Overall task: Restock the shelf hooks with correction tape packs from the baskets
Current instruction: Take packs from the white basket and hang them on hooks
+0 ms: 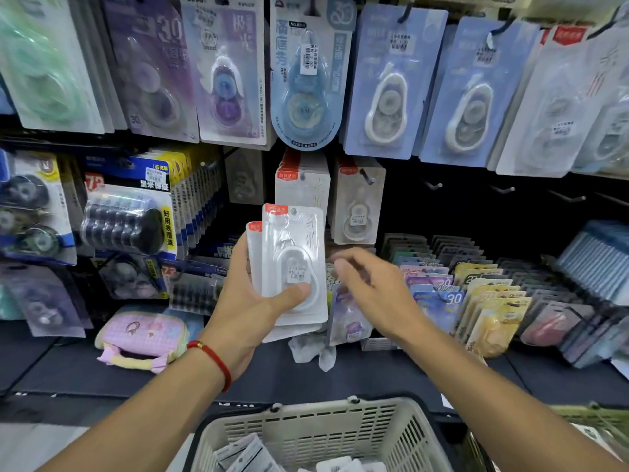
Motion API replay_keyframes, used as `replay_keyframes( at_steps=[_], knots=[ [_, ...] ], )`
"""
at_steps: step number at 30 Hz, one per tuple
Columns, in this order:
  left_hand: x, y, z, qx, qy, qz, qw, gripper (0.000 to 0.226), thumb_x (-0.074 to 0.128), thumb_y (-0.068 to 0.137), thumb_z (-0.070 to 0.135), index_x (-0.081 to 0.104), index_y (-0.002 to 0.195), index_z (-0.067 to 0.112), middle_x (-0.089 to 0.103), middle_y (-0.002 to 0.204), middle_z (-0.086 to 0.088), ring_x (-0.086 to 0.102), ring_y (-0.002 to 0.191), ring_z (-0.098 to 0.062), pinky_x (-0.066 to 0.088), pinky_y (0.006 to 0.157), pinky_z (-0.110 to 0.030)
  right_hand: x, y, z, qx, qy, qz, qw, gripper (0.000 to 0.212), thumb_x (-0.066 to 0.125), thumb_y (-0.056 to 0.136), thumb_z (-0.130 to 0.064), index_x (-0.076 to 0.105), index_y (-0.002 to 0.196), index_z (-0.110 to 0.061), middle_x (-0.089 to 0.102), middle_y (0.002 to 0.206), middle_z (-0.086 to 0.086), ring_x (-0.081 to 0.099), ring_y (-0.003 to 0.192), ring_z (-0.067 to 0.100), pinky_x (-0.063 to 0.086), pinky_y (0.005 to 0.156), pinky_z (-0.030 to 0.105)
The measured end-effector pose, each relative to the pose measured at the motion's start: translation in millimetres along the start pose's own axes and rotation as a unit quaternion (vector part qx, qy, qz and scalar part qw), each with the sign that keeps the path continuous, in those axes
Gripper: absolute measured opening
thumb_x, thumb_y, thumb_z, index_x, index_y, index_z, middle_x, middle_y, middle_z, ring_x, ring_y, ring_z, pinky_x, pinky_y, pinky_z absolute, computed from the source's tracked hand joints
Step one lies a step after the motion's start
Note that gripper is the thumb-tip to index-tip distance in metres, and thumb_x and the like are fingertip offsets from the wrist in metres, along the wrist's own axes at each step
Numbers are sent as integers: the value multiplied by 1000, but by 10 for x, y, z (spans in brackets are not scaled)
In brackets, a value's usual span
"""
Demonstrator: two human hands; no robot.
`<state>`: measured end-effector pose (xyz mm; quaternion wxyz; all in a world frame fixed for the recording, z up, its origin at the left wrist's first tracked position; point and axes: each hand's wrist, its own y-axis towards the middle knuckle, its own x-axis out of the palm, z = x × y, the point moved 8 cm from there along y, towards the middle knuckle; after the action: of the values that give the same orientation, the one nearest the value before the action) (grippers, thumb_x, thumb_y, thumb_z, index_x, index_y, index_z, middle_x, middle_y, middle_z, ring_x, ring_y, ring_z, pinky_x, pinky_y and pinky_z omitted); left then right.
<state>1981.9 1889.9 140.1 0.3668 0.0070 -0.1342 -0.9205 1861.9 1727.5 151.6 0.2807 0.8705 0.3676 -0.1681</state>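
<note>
My left hand (248,308) grips a small stack of white correction tape packs (292,264) with red corner labels, held upright in front of the shelf, thumb across the front pack. My right hand (371,294) hovers just right of the stack, fingers spread and blurred, holding nothing. Matching white packs hang on a hook (301,185) straight above the stack, with another pack (357,206) on the hook to its right. A beige slotted basket (391,434) below my arms holds more packs (248,454).
Bare black hooks (434,185) stick out of the dark panel to the right. Blue and purple packs (384,83) hang along the upper row. Rows of coloured packs (476,294) stand on the shelf at right. A pink pouch (143,335) lies at left.
</note>
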Motion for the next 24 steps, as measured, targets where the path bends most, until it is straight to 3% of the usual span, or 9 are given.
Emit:
replay_keyframes(
  at_steps=[3, 5, 7, 10, 12, 14, 16, 21, 24],
  knots=[
    [50, -8, 17, 13, 18, -8, 1000, 96, 97, 69, 15, 45, 139, 54, 68, 134, 15, 67, 125, -11, 60, 95, -31, 151, -219, -45, 37, 86, -54, 994, 39, 61, 91, -63, 72, 94, -25, 72, 79, -1, 65, 68, 10, 57, 63, 32],
    [61, -14, 44, 23, 30, -7, 999, 94, 97, 69, 18, 46, 136, 58, 68, 133, 18, 67, 124, -9, 61, 91, -27, 155, -263, -42, 41, 106, -50, 992, 31, 69, 97, -51, 73, 96, -21, 70, 75, -5, 63, 62, 7, 55, 58, 28],
    [78, -23, 75, 30, 39, -10, 999, 92, 99, 68, 24, 46, 132, 63, 67, 134, 20, 66, 124, -7, 62, 90, -31, 134, -266, -34, 43, 126, -47, 990, 28, 72, 97, -45, 73, 97, -17, 73, 78, -3, 65, 63, 7, 55, 60, 27],
    [77, -26, 79, 26, 27, -6, 999, 82, 92, 74, 31, 46, 133, 65, 66, 137, 19, 65, 126, -7, 60, 96, -34, 50, -244, -31, 53, 142, -26, 988, 36, 65, 88, -56, 68, 101, -23, 74, 84, -7, 69, 71, 10, 60, 63, 39],
    [25, -7, 23, 11, 17, 11, 1000, 81, 82, 80, 19, 45, 139, 61, 66, 138, 12, 66, 126, -14, 56, 104, -43, -69, -216, 11, 62, 165, 23, 984, 35, 59, 88, -55, 61, 103, -23, 72, 86, -4, 69, 68, 22, 57, 57, 45],
    [-44, 12, -41, -7, 18, 27, 999, 85, 75, 86, 0, 46, 139, 60, 69, 136, 8, 68, 123, -19, 53, 107, -52, -219, -201, 57, 62, 175, 88, 979, 31, 56, 95, -51, 55, 106, -22, 71, 91, 6, 67, 60, 34, 51, 50, 41],
    [-97, 20, -78, -21, 21, 35, 999, 87, 71, 88, -7, 48, 136, 61, 70, 133, 10, 68, 122, -21, 52, 108, -55, -339, -191, 100, 64, 182, 135, 972, 21, 53, 104, -46, 53, 108, -25, 72, 92, 5, 66, 55, 29, 45, 43, 32],
    [-147, 19, -77, -40, 18, 49, 998, 87, 75, 73, 11, 47, 136, 63, 69, 134, 11, 67, 123, -23, 53, 106, -56, -436, -155, 133, 73, 192, 150, 967, 20, 51, 110, -42, 54, 111, -23, 71, 85, 2, 58, 47, 20, 41, 39, 27],
    [-140, 25, -66, -38, 18, 49, 998, 87, 75, 72, 11, 47, 135, 64, 70, 134, 10, 68, 123, -23, 53, 105, -57, -447, -153, 105, 76, 204, 151, 964, 24, 52, 110, -42, 55, 113, -19, 68, 74, -5, 55, 46, 19, 41, 39, 27]
  ],
)
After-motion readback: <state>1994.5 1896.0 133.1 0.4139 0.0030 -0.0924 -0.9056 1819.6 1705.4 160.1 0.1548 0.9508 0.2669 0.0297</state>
